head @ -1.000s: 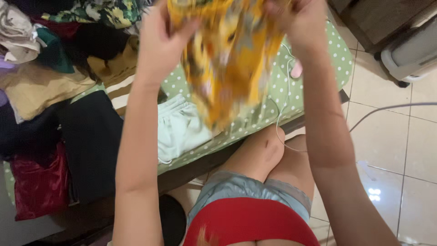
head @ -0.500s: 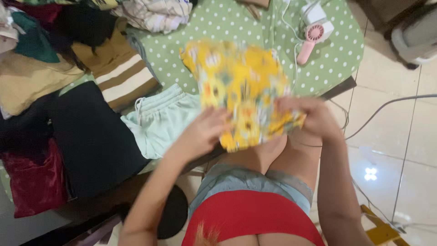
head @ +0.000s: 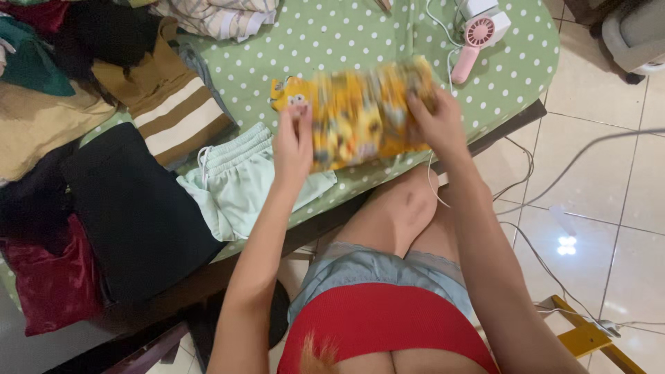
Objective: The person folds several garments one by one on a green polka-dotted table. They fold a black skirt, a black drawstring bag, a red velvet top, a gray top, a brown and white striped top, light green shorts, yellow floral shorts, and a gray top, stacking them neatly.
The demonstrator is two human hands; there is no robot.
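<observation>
Both hands — left [head: 293,142], right [head: 435,121] — pinch the yellow cloth [head: 357,111] near the table's [head: 332,34] front edge; loose grip could undo the fold.

Yellow floral garment [head: 357,114]: thin printed fabric, bright yellow with orange, white and dark flower blotches, blurred so the pattern detail is unclear. Folded into a wide, flattish band, long side running left to right. Lies low over the green polka-dot table [head: 332,34], near its front edge; contact with the cloth cannot be told. Left hand [head: 293,147] grips its left end, right hand [head: 435,119] its right end. A corner sticks out at upper left.
</observation>
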